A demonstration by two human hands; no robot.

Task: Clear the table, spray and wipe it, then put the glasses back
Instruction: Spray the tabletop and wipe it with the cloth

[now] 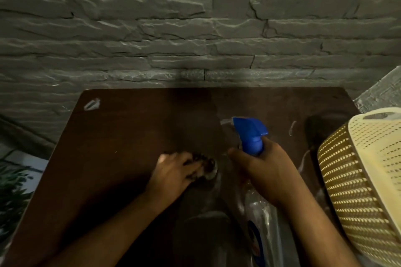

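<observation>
Head view, looking down on a dark brown surface point(112, 147) set against a grey stone-pattern wall point(195, 39).

Right hand point(263, 171): fingers curled round the neck of a spray bottle point(251, 136), blue trigger head up, nozzle aimed toward 11 o'clock; clear bottle body runs down under the wrist toward 6 o'clock, w/ a blue label partly seen. Held above the surface, just right of centre.

Left hand point(173, 173): palm down at approx. centre of the surface, fingers bent over a small dark crumpled item, prob. a cloth point(204, 163), pressing it to the surface; motion blur, so exact grip can't be told. A pale rounded edge shows at its 3 o'clock side; identity unclear.

Hands near each other, not touching.

At 3–5 o'clock: cream perforated basket point(368, 169), on or at the surface edge; contents hidden. Glasses not seen in this view.

Pale scuff mark point(92, 104) at 10 o'clock corner of the surface. Green foliage point(10, 191) at 8 o'clock, off the surface.
</observation>
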